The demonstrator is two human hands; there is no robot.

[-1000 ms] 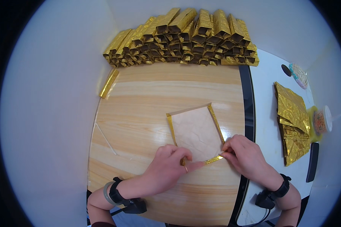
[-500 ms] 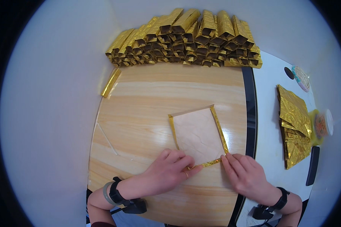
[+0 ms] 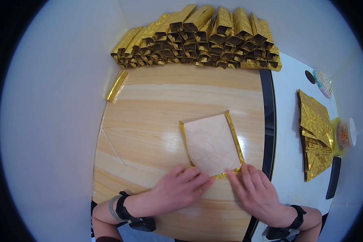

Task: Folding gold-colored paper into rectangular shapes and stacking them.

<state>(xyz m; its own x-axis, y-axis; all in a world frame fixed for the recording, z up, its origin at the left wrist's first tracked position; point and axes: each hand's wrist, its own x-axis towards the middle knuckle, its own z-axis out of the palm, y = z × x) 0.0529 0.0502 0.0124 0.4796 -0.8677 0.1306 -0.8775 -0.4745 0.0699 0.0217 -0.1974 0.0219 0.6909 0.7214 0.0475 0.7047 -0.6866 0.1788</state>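
A square sheet of gold foil paper (image 3: 210,141) lies on the wooden table with its plain pinkish-beige side up. Narrow gold strips are folded inward along its left, right and near edges, while the far edge shows a beige fold. My left hand (image 3: 183,183) is closed on the near left corner, thumb and fingers at the near fold. At the near right corner, my right hand (image 3: 259,193) grips the folded edge, its index finger stretched along the near strip. The fingers hide both near corners.
Many folded gold paper tubes (image 3: 201,36) are stacked along the back. A single gold piece (image 3: 117,86) and a thin white stick (image 3: 113,147) lie at left. Flat gold papers (image 3: 315,135), a tub (image 3: 346,135) and a woven item (image 3: 322,84) sit on the white surface at right.
My right hand has shifted slightly, its index finger now reaching further left along the near fold. My left hand has moved slightly right and down. The sheet stays nearly in place.
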